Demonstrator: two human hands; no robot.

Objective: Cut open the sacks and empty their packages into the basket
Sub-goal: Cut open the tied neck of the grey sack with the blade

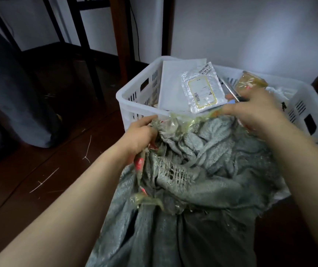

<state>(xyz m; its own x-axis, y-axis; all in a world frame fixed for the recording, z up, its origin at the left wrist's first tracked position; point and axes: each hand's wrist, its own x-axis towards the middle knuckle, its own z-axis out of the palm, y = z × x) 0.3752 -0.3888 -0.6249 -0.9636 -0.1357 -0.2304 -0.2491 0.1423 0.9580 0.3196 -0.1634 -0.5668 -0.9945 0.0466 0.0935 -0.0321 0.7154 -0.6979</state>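
Observation:
A grey woven sack (202, 170) lies bunched in front of me, its taped mouth resting on the near rim of a white plastic basket (133, 97). My left hand (140, 135) grips the sack's mouth on the left, by strips of yellowish and red tape. My right hand (256, 110) holds the mouth on the right and also clasps a thin dark-handled blade (231, 90) that points into the basket. Inside the basket lie a large white mailer (173, 81), a silver labelled pouch (202, 89) and a brownish wrapped package (250, 81).
Another full grey sack (10, 83) stands at the left on the dark wooden floor (38, 180). Dark chair or table legs (88, 45) rise behind it. A white wall (250, 35) is just behind the basket. Loose threads litter the floor.

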